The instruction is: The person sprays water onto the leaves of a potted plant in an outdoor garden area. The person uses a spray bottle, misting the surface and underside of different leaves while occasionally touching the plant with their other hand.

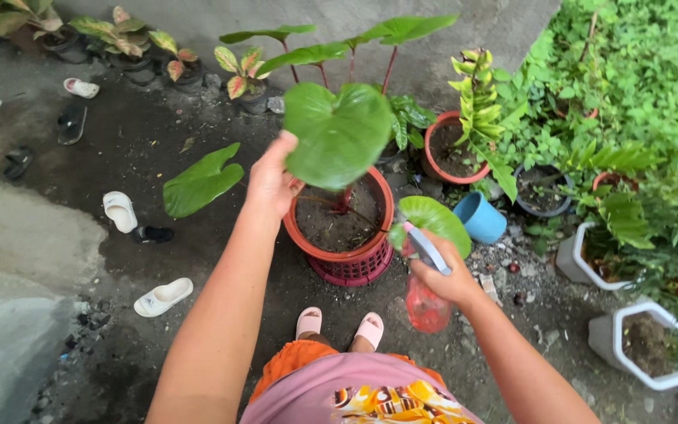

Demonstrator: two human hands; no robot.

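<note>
A large-leaved green plant grows in a red-orange pot (372, 202) set in a pink basket (352, 269), straight ahead of my feet. My left hand (271, 182) pinches the edge of its big heart-shaped leaf (339, 133). My right hand (447, 275) grips a red translucent spray bottle (425, 302) with a grey trigger, its nozzle beside a smaller green leaf (435, 221) at the pot's right rim.
Another orange pot (431, 151) and a blue pot (480, 217) stand behind to the right, white angular pots (651, 346) at far right amid dense greenery. Sandals (163, 297) lie scattered on the wet ground at left. Small potted plants (242, 77) line the back wall.
</note>
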